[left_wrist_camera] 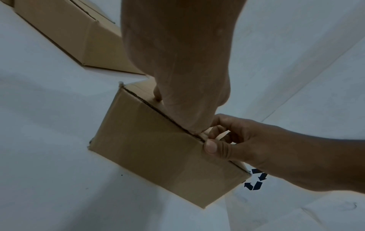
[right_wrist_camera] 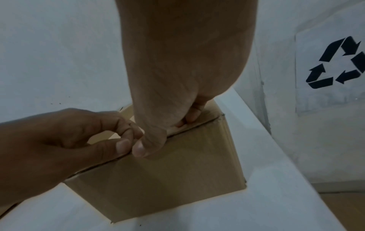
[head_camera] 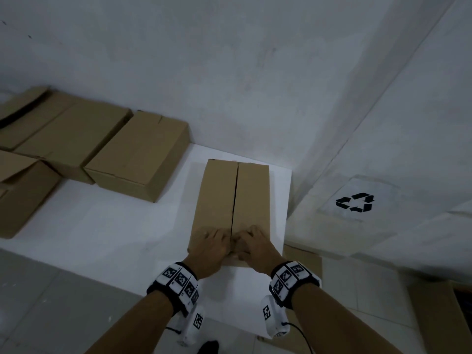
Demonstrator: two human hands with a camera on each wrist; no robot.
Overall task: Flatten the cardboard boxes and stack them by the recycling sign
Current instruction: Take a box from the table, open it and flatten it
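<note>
A closed brown cardboard box point(head_camera: 229, 195) stands on the white table point(head_camera: 102, 226), its two top flaps meeting in a dark centre seam. Both hands are at its near end. My left hand point(head_camera: 212, 241) has its fingers curled at the seam on the left flap, thumb at the front edge point(right_wrist_camera: 122, 146). My right hand point(head_camera: 251, 241) pinches the right flap the same way, thumb on the front face point(left_wrist_camera: 212, 146) and fingers bent into the seam. The box's front face point(left_wrist_camera: 154, 156) point(right_wrist_camera: 177, 179) is uncrushed. A black recycling sign point(head_camera: 356, 202) point(right_wrist_camera: 335, 65) is on the right wall.
Several more unflattened boxes point(head_camera: 138, 154) point(head_camera: 63, 134) point(head_camera: 20, 190) line the table's left and back against the wall. Brown cardboard point(head_camera: 304, 254) lies on the floor below the sign, and more cardboard point(head_camera: 439, 315) is at the lower right. The table edge runs close to the right wall.
</note>
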